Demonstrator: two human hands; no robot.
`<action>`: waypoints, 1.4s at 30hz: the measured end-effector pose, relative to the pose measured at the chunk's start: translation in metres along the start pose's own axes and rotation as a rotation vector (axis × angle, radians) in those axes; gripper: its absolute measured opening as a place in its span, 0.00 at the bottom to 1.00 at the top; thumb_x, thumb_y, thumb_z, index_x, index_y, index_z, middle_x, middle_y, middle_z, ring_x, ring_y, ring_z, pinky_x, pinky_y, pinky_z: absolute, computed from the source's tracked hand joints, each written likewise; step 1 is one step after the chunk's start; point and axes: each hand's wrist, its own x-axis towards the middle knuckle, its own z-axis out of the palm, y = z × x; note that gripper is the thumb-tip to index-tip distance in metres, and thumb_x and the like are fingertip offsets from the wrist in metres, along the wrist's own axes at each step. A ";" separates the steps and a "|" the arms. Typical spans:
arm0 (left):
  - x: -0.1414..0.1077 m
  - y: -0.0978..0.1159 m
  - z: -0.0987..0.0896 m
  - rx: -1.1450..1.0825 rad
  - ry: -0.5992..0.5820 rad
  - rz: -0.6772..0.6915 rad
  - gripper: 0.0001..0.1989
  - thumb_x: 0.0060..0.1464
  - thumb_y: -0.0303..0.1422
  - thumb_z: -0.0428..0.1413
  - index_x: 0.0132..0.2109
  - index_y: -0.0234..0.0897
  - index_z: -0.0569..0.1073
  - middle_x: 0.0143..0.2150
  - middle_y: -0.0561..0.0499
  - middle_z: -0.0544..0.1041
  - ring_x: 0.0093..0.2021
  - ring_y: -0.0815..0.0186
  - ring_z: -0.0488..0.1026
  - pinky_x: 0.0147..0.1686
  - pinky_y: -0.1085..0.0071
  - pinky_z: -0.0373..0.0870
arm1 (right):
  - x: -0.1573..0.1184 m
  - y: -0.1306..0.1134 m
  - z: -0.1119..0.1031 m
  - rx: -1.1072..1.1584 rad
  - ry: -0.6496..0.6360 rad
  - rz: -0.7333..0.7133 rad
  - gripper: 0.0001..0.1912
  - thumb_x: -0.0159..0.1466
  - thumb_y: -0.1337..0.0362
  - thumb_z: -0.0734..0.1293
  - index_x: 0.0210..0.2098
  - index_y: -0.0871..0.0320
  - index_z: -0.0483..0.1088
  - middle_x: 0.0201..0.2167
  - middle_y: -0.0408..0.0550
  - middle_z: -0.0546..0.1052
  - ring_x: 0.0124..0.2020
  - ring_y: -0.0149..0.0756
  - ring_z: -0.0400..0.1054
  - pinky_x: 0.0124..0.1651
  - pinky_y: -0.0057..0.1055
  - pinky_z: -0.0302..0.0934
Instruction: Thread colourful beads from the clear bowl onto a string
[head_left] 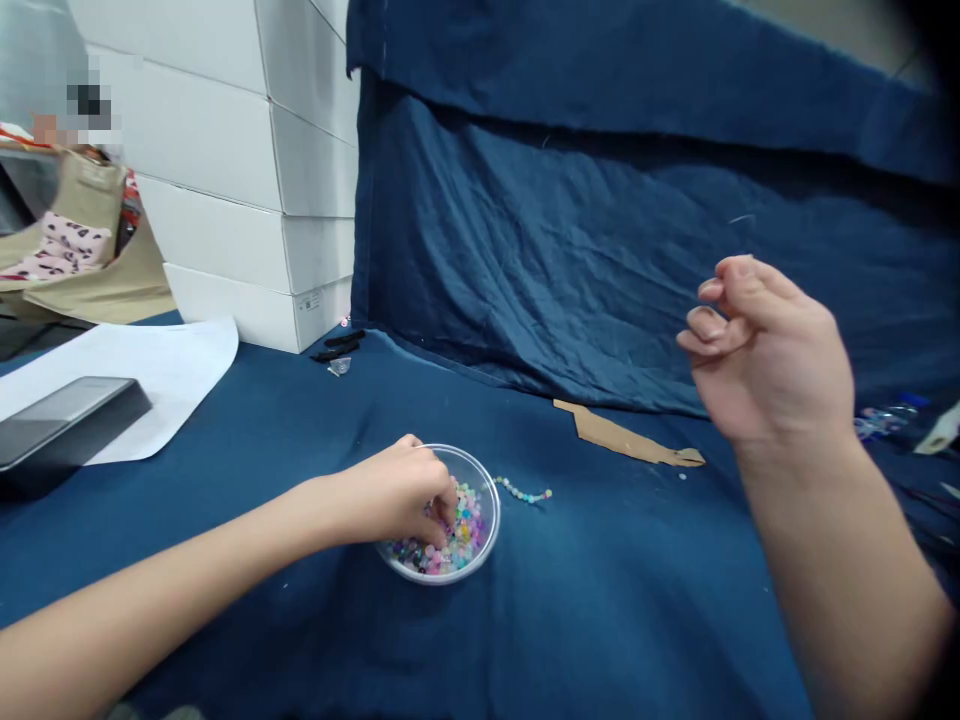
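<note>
Short bead strand (531, 498) formed right of left hand (405, 490), loose beads (469, 515) under it, right hand (772, 350) pinched shut; can't tell either's grasp.

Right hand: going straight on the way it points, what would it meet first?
The right hand would likely meet the hanging blue cloth first; depth is unclear from this view.

Beads (477, 522) are contained in the bowl (496, 518); a bead string (528, 497) is noted right of it, stacked boxes (217, 235) behind-left.
</note>
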 end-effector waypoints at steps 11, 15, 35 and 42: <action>-0.004 -0.006 0.000 -0.067 0.108 0.076 0.03 0.58 0.31 0.67 0.39 0.44 0.80 0.40 0.57 0.82 0.47 0.62 0.74 0.55 0.64 0.58 | -0.079 0.100 0.035 -0.337 -0.357 0.010 0.10 0.67 0.58 0.73 0.33 0.58 0.77 0.26 0.45 0.74 0.25 0.32 0.64 0.27 0.30 0.56; -0.003 -0.015 0.005 -0.214 0.295 0.154 0.07 0.56 0.25 0.65 0.39 0.42 0.79 0.39 0.57 0.81 0.45 0.64 0.73 0.54 0.65 0.60 | -0.103 0.129 0.036 -0.342 -0.335 -0.026 0.10 0.68 0.60 0.71 0.32 0.57 0.74 0.28 0.45 0.72 0.28 0.34 0.65 0.27 0.29 0.56; 0.003 -0.032 0.017 -0.166 0.764 0.534 0.08 0.55 0.23 0.68 0.42 0.35 0.81 0.34 0.48 0.83 0.34 0.64 0.76 0.41 0.61 0.74 | -0.156 0.157 0.033 -0.246 -0.349 -0.324 0.09 0.66 0.77 0.67 0.39 0.58 0.75 0.24 0.42 0.70 0.25 0.33 0.62 0.28 0.33 0.54; 0.004 -0.030 0.018 -0.269 0.782 0.506 0.09 0.52 0.22 0.71 0.39 0.34 0.80 0.33 0.49 0.83 0.32 0.66 0.77 0.42 0.61 0.71 | -0.157 0.158 0.034 -0.242 -0.364 -0.295 0.08 0.66 0.76 0.67 0.39 0.58 0.75 0.24 0.42 0.70 0.24 0.32 0.61 0.28 0.32 0.54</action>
